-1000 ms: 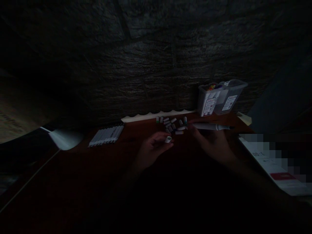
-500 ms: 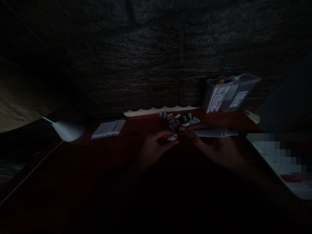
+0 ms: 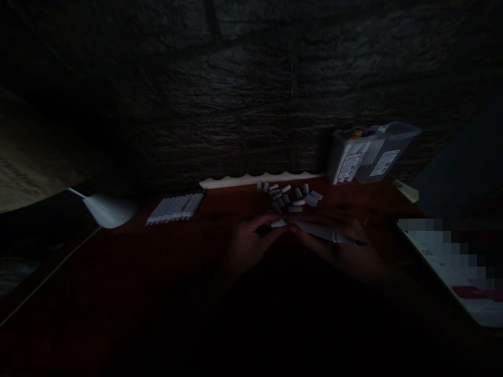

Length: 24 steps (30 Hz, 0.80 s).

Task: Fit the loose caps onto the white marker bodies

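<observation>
In dim light, my left hand (image 3: 251, 238) pinches a small pale marker cap (image 3: 278, 223) between thumb and fingers. My right hand (image 3: 338, 238) holds a white marker (image 3: 320, 231) with a dark tip at its right end. The marker's left end meets the cap's opening between my hands; how far it sits inside is hard to see. Just behind my hands lie several loose marker caps (image 3: 286, 199), some with coloured ends, scattered on the brown wooden table (image 3: 228, 200).
To the left, white markers (image 3: 176, 207) lie side by side in a row. Clear plastic boxes (image 3: 373, 154) with labels stand at the back right, near the dark wall (image 3: 236, 104). A white lamp-like object (image 3: 112, 210) is at left, a white package (image 3: 444, 272) at right.
My right hand has moved left and slightly down, bringing the marker to the cap in my left hand. The marker now slants down to the right.
</observation>
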### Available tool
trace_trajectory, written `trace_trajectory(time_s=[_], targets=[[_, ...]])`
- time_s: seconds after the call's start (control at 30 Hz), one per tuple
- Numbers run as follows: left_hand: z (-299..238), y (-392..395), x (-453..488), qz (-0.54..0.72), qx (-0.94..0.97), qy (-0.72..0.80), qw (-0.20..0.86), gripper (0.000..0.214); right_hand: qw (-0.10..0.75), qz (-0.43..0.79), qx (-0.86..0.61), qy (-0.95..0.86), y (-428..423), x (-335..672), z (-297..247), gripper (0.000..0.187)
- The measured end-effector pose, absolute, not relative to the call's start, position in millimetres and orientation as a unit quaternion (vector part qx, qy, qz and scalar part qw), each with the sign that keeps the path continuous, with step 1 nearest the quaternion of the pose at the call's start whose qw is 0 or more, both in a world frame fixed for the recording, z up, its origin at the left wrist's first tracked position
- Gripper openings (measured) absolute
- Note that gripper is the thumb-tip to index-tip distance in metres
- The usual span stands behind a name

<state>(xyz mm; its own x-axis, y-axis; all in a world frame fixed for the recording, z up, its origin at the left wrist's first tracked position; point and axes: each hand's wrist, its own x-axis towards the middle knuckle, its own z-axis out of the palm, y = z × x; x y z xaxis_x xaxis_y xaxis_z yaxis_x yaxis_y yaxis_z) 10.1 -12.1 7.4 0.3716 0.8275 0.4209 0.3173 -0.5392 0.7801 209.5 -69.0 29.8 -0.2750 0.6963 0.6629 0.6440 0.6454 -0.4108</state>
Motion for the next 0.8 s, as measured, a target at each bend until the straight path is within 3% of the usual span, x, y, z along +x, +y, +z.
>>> trace_trajectory(time_s=[0.23,0.57,0.8], targets=[[8.5,-13.5,8.7,0.434,0.746,0.395,0.315,0.023,0.442,-0.129,-0.504,-0.730,-55.1,231.7,35.9,0.015],[12.7,-14.7,8.9,0.429,0.736,0.394,0.345,0.020,0.483,-0.002,-0.459,-0.746,-68.5,214.6,35.5,0.016],[9.9,-13.7,9.6,0.416,0.754,0.388,0.328,0.017,0.466,0.060,-0.426,-0.773,-69.2,205.1,28.2,0.022]])
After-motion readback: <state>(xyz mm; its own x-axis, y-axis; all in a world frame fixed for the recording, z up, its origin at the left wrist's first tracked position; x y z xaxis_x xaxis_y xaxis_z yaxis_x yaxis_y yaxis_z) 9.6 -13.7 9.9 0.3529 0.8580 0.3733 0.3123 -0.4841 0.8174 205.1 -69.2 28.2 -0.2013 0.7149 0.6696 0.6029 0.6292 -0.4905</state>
